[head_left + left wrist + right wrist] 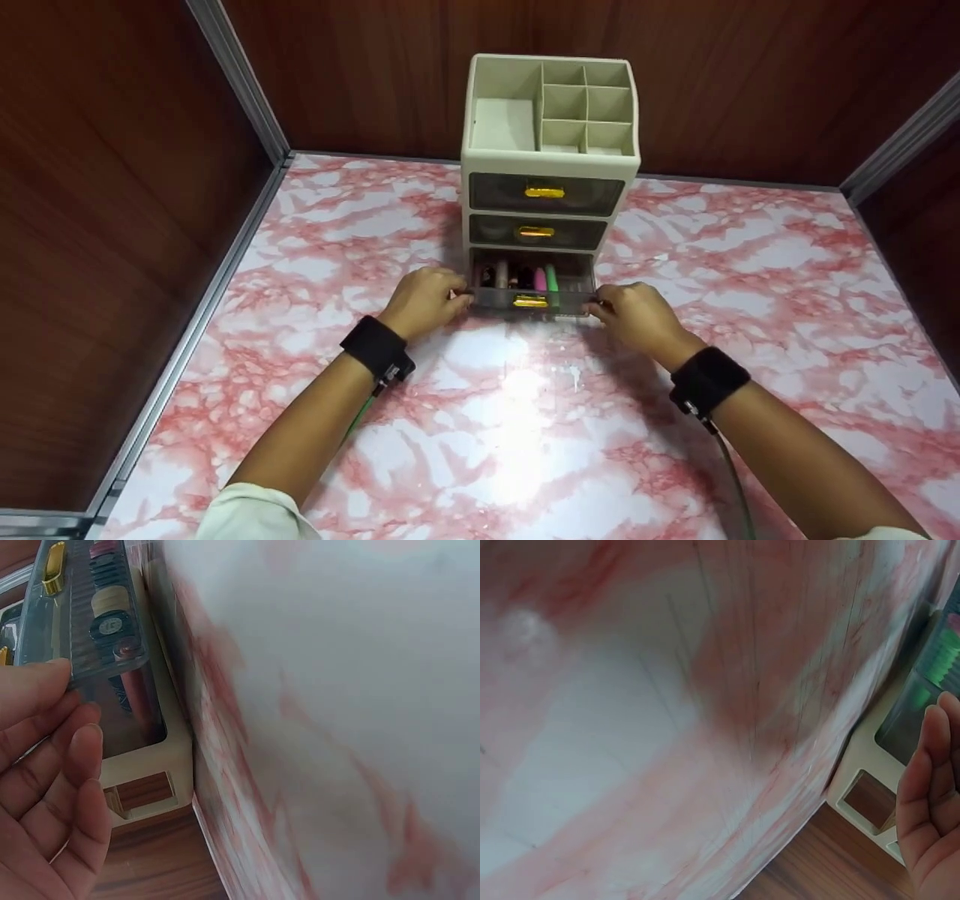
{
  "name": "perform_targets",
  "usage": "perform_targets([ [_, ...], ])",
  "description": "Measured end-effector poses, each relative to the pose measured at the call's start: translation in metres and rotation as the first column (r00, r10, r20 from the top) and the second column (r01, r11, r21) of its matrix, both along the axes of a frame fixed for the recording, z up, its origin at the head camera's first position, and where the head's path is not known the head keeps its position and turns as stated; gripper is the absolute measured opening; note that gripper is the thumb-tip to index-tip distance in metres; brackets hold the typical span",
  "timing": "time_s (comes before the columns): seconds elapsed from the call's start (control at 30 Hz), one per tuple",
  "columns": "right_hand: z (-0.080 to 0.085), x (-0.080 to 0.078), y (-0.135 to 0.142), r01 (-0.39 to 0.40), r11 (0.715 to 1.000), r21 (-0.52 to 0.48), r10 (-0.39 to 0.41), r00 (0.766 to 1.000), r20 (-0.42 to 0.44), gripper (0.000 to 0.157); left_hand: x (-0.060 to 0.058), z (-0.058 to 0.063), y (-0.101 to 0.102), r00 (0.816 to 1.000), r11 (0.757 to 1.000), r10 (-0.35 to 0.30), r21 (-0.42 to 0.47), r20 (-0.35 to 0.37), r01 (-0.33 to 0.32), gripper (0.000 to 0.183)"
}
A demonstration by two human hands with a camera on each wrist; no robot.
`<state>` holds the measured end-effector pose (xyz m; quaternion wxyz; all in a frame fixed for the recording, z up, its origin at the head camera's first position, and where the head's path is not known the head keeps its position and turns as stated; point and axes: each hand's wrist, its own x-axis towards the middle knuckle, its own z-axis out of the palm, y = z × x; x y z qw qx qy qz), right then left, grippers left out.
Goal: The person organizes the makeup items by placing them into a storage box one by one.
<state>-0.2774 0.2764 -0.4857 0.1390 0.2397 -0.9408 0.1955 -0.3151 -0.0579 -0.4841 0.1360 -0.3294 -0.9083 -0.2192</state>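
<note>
A cream desktop organizer (pixel 550 160) stands at the back, its clear bottom drawer (pixel 491 301) pulled partly out. My left hand (pixel 427 300) pinches the drawer's left front corner between thumb and forefinger; the other fingers are curled loosely beside it in the left wrist view. At the opposite front corner, my right hand (pixel 637 315) grips with thumb and fingertips. In the drawer lie several small tubes and bottles, among them a pink tube (pixel 540 279) and a green tube (pixel 552 278). A gold handle (pixel 530 301) marks the drawer's front.
Above are two closed dark drawers, the top drawer (pixel 495 193) and the middle drawer (pixel 491 231), both with gold handles. Divided compartments (pixel 564 103) form the organizer's top. Brown wood-look panels (pixel 360 75) enclose the pink-and-white marbled table (pixel 315 262) at the back and sides.
</note>
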Motion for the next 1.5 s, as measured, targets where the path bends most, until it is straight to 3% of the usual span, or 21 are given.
perform_targets([
  [0.47, -0.003, -0.016, -0.002, 0.076, 0.997, 0.033, -0.076, 0.997, -0.017, 0.024, -0.02, -0.004, 0.002, 0.999, 0.999, 0.039, 0.024, 0.025, -0.04, 0.014],
  [1.0, -0.003, -0.034, -0.003, 0.101, 0.994, 0.041, -0.098, 0.994, -0.052, 0.026, -0.035, -0.005, 0.006, 0.991, 0.991, 0.119, 0.048, 0.061, -0.122, 0.019],
  [1.23, 0.0, -0.04, -0.003, 0.165, 0.985, 0.051, -0.165, 0.986, -0.002, 0.026, -0.042, -0.005, 0.007, 0.982, 0.985, 0.168, 0.021, 0.086, -0.17, 0.024],
  [1.5, 0.003, -0.046, -0.004, 0.244, 0.967, 0.066, -0.243, 0.97, -0.029, 0.033, -0.05, -0.008, 0.006, 0.976, 0.98, 0.185, 0.049, 0.111, -0.192, 0.03],
])
